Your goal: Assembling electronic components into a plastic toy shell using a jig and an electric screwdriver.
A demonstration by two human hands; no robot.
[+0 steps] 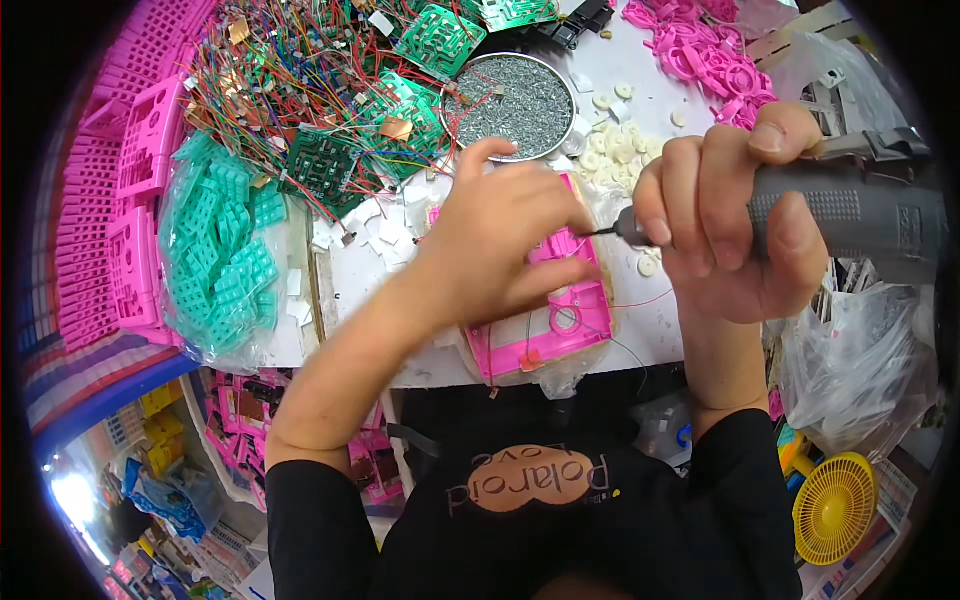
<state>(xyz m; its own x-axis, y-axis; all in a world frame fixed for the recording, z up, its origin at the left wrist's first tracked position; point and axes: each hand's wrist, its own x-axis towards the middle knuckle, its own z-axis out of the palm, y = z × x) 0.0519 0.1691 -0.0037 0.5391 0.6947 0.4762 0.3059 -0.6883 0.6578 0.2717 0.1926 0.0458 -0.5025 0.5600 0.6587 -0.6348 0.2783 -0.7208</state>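
A pink plastic casing (497, 349) lies on the table in front of me, with thin wires and a round opening in it. My left hand (505, 230) is over its upper left part, thumb and fingers apart, holding nothing that I can see. Whether its fingertips touch the casing I cannot tell. My right hand (735, 215) is wrapped round a grey electric screwdriver (850, 205), held sideways above the casing's right side. Its thin dark bit points left, close to my left fingertips.
A round tray of small screws (510, 100) stands beyond the casing, beside cream plastic wheels (615, 150). Green circuit boards (440, 40) with tangled wires cover the back left. Teal keypads (225, 260) in a bag and stacked pink casings (140, 250) lie left; pink parts (705, 60) lie back right.
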